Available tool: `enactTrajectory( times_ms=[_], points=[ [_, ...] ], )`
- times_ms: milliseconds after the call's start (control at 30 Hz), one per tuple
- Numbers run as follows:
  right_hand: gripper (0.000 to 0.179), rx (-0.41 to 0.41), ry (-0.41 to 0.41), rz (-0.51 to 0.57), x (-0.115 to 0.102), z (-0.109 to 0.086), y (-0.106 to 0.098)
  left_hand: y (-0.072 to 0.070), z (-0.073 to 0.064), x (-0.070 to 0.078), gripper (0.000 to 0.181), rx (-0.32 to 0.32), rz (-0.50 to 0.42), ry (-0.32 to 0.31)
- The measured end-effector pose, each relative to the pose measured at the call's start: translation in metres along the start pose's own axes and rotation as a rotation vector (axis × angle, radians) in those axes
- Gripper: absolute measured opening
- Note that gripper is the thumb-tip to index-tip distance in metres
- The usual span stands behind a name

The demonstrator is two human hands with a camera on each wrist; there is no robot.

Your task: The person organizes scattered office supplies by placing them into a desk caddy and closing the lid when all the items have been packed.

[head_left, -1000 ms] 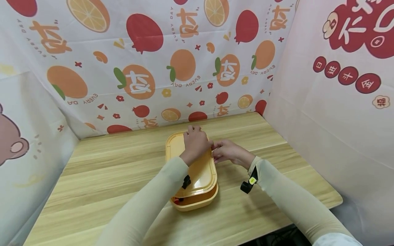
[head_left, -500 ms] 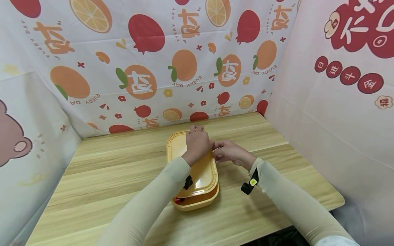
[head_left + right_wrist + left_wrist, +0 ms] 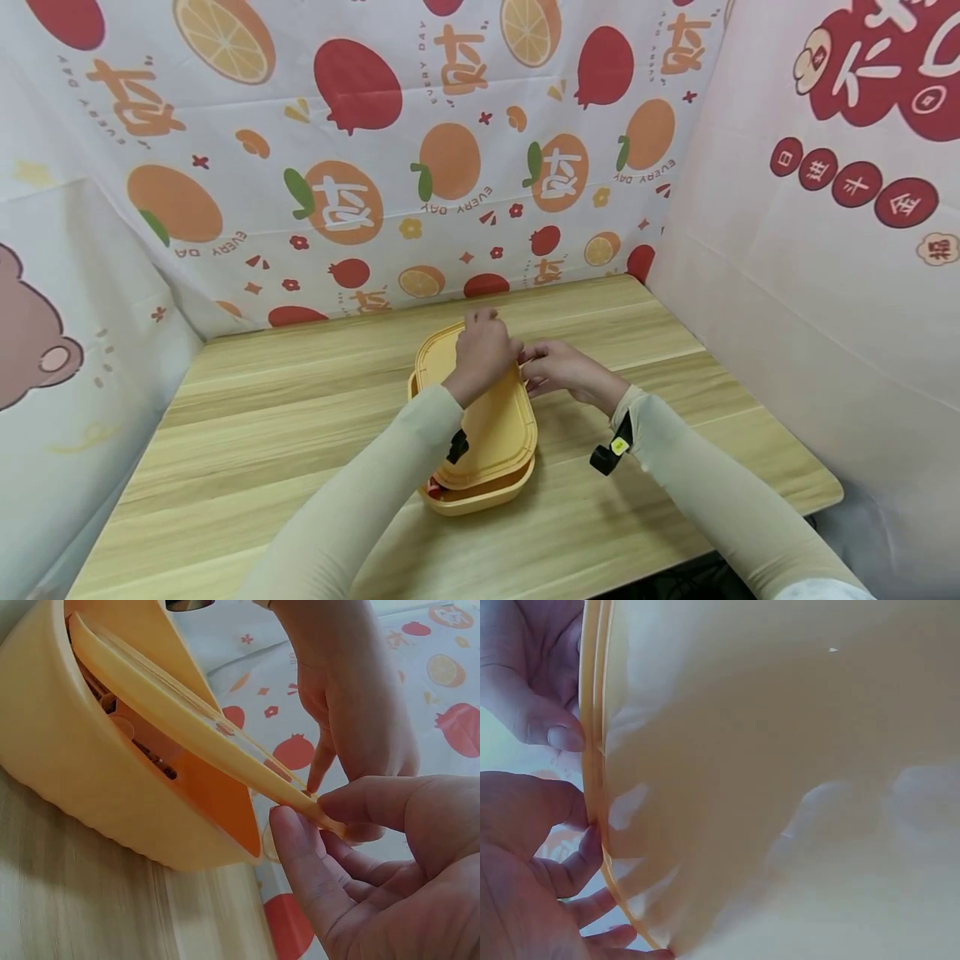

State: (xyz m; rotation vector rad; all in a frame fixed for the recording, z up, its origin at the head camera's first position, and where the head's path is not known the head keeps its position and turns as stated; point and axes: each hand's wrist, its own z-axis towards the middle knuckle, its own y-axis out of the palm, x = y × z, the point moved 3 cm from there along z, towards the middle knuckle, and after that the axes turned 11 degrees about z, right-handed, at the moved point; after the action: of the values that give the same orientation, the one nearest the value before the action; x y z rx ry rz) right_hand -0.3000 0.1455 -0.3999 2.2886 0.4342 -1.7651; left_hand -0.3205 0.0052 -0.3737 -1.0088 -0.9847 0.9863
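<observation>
A yellow lid [image 3: 491,425] sits tilted over an open yellow box [image 3: 480,502], whose left and near rims show past it. My left hand [image 3: 482,354] reaches over the lid and grips its far right edge, fingers curled round the border. At that same edge my right hand [image 3: 562,371] pinches the lid between thumb and fingers. In the right wrist view the right hand [image 3: 375,862] holds the lid's edge [image 3: 225,754], and the left hand [image 3: 356,727] comes down from above. Small dark items [image 3: 112,705] show inside the box, partly hidden by the lid.
A wooden table [image 3: 285,417] carries the box near its middle. Printed cloth [image 3: 360,142] hangs behind it, with a white cloth wall [image 3: 765,250] on the right. A black wrist camera [image 3: 611,450] sits on the right sleeve. Dark cables [image 3: 690,575] lie below the front edge.
The lid has shifted a little to the right and tilted, so the box's left rim now shows beside it. Both hands stay at the lid's right edge.
</observation>
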Motion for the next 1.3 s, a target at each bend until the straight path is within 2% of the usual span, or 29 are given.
enactTrajectory(
  times_ms=[300,467,600,667,733,833,933,1000,1133,1300],
  points=[
    [0.036,0.01,-0.024,0.0,-0.007,-0.007,0.0,-0.012,0.001,-0.004,0.034,0.035,-0.089,0.01],
    [0.041,0.016,-0.036,0.044,-0.01,-0.01,-0.003,-0.022,0.002,-0.009,0.033,0.026,-0.13,-0.003],
    [0.042,0.029,-0.025,0.075,-0.011,-0.011,-0.008,-0.032,0.001,-0.013,0.039,0.077,-0.139,0.035],
    [0.041,0.038,-0.025,0.081,-0.012,-0.012,-0.01,-0.037,0.001,-0.017,0.044,0.129,-0.156,0.077],
    [0.041,0.038,-0.033,0.078,-0.013,-0.014,-0.012,-0.042,0.001,-0.022,0.047,0.171,-0.202,0.094],
    [0.041,0.036,-0.049,0.072,-0.017,-0.017,-0.013,-0.05,-0.002,-0.03,0.044,0.2,-0.296,0.082],
    [0.043,0.028,-0.069,0.065,-0.022,-0.022,-0.013,-0.058,-0.009,-0.038,0.036,0.215,-0.392,0.031],
    [0.043,0.025,-0.078,0.066,-0.025,-0.024,-0.012,-0.064,-0.014,-0.042,0.028,0.246,-0.45,0.012],
    [0.043,0.014,-0.089,0.064,-0.028,-0.026,-0.011,-0.078,-0.024,-0.046,0.017,0.297,-0.53,0.0],
    [0.043,-0.019,-0.106,0.077,-0.029,-0.028,-0.009,-0.094,-0.036,-0.045,0.017,0.317,-0.638,-0.01]
  ],
)
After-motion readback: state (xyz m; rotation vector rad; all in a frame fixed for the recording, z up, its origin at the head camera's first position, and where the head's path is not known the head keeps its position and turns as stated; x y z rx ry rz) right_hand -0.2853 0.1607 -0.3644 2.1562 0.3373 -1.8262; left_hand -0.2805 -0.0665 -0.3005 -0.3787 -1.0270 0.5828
